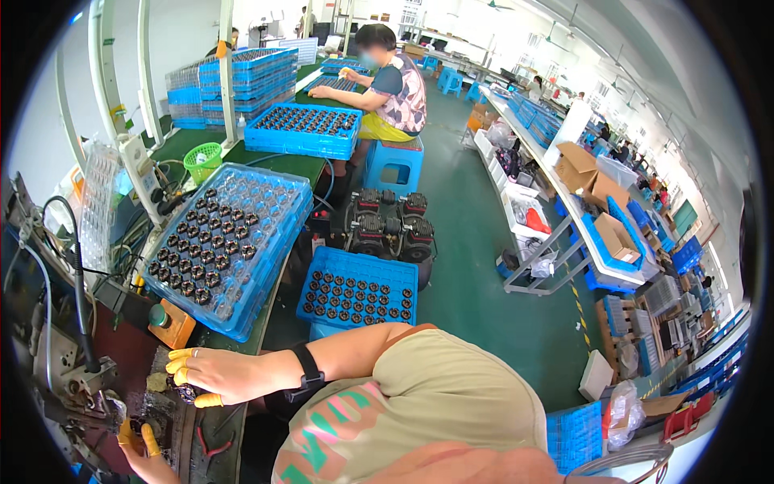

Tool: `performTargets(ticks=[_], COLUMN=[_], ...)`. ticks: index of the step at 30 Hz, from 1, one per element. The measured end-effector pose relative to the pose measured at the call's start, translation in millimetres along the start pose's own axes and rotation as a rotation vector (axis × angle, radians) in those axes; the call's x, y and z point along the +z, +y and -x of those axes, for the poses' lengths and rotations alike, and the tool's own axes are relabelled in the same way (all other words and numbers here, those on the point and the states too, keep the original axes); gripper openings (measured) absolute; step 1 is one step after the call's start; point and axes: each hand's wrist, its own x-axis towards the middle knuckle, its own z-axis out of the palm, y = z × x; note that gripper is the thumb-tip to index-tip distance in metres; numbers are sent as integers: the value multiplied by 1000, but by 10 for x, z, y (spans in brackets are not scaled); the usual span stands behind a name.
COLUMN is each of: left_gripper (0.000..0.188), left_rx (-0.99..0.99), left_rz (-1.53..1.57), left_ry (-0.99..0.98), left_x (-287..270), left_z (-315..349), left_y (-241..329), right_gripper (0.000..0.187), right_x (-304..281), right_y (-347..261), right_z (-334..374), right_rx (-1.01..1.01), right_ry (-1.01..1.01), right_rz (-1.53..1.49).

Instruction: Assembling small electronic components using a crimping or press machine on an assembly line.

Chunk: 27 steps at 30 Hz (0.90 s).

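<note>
Yellow finger cots cover fingertips on both hands. My right hand (211, 375), palm down with a black band on its wrist, closes over a small round dark metal part (187, 394), partly hidden by the fingers; it looks like a wound motor stator. My left hand (143, 452), at the lower left, has thumb and finger around another dark round part (139, 426), close to the metal bench machine (76, 375). Red-handled pliers (211, 445) lie beside my hands. Beyond my right hand, a clear tray (278, 194) of similar round parts sits on blue trays.
An orange box with a green button (171, 323) stands beside the tray stack. A lower blue crate (359, 323) holds more round parts. Behind it sits dark motor-like machinery (387, 226). A co-worker (395, 89) sits at the same bench on a blue stool (393, 165). Shelving (556, 202) lines the right.
</note>
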Motion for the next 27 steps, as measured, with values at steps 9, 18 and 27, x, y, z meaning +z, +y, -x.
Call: performTargets(ticks=[9,18,27], left_gripper=[24,42,41], left_rx=[-109,-98,23], left_rz=[-154,-304,-498], left_ry=[87,109,100], left_x=[56,171,-691], left_z=[-6,62,615], left_y=[-17,-651,50], right_gripper=[42,37,41], right_x=[-127,-84,201], right_y=[-146,-232,30], right_z=[55,58,-119], right_rx=[-33,-78,2], right_ry=[94,128,0], right_rz=[51,37,33])
